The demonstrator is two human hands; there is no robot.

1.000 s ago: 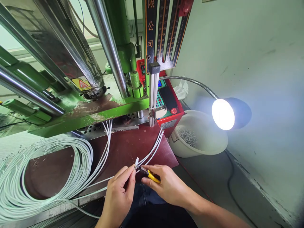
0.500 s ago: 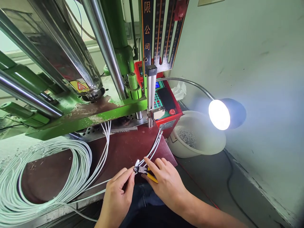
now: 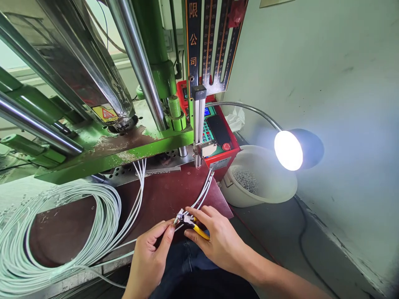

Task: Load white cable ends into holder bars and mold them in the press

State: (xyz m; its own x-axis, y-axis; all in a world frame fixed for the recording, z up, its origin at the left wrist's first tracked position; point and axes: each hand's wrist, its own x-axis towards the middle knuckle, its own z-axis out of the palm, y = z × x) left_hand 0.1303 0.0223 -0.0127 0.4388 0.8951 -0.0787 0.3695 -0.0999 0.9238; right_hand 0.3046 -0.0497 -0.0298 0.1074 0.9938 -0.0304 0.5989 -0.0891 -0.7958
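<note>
My left hand [image 3: 154, 253] pinches a white cable near its end, where a small white connector [image 3: 180, 212] sticks out past the fingertips. In my right hand [image 3: 218, 236] is a pair of yellow-handled cutting pliers [image 3: 199, 231], the fingers wrapped round the grips. The jaws of the pliers are at the connector, just beyond my left fingertips; whether they touch it is too small to tell. White cables [image 3: 121, 246] run from behind my left hand towards a large coil [image 3: 102, 232] at the left.
A green press [image 3: 149, 146] with steel columns stands over the dark red board [image 3: 162, 187]. More cables [image 3: 204, 191] lie across the board below a red control box [image 3: 222, 160]. At the right are a white bucket [image 3: 264, 197] of scraps and a lit lamp [image 3: 288, 150].
The pliers have shifted slightly and turned, with their jaws now nearer the connector. My left hand has moved a little left and down, and more of the cable end shows.
</note>
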